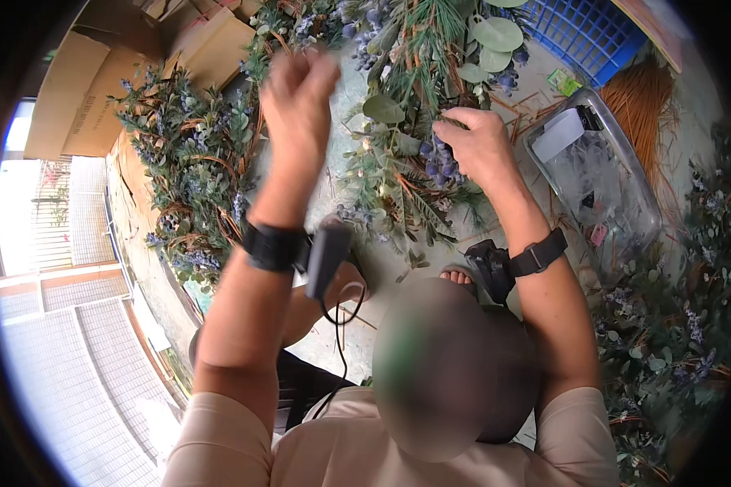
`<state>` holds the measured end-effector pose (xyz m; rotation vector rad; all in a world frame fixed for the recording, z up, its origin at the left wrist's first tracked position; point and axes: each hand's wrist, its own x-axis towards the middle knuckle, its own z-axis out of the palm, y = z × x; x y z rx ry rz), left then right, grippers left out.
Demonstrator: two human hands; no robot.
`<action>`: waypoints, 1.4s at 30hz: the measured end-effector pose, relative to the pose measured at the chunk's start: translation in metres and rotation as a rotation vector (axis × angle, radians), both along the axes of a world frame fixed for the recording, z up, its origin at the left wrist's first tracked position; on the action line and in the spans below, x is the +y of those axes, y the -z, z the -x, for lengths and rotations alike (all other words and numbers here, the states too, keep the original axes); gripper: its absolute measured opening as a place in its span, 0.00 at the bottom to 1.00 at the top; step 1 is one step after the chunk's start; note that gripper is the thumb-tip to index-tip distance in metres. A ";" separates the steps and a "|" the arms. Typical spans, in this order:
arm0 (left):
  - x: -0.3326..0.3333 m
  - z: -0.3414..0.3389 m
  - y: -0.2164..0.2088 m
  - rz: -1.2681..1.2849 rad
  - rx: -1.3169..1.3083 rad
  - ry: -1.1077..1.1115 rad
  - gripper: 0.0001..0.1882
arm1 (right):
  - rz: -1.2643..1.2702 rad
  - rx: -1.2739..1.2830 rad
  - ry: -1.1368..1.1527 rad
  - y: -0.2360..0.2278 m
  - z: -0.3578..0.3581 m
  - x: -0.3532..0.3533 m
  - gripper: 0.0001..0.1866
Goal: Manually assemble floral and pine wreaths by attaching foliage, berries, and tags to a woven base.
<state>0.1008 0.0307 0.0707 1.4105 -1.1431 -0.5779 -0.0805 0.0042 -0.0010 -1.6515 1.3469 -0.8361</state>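
Observation:
In front of me lies an artificial greenery garland with pine needles, round pale leaves, brown twigs and blue-purple berries. My right hand is at its right side, thumb and fingers closed on a bit of its greenery. A berry cluster hangs just beside those fingertips. My left hand is raised to the left of the garland, apart from it. Its fingers look bent but are smeared by motion, and whether they hold anything does not show.
At the left lies more berried greenery, with cardboard boxes behind it. On the right are a clear plastic bin holding small items, a bundle of thin brown sticks, a blue plastic crate and further foliage.

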 end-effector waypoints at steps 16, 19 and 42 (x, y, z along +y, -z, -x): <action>0.056 0.014 0.187 -0.543 0.311 0.214 0.05 | -0.238 -0.216 0.080 -0.016 -0.006 0.003 0.12; 0.057 -0.004 0.190 -0.531 0.400 0.281 0.05 | -0.254 -0.156 0.026 -0.015 -0.008 0.007 0.13; 0.046 0.016 0.177 -0.715 0.884 0.093 0.06 | -0.130 -0.152 0.035 -0.010 -0.010 0.000 0.14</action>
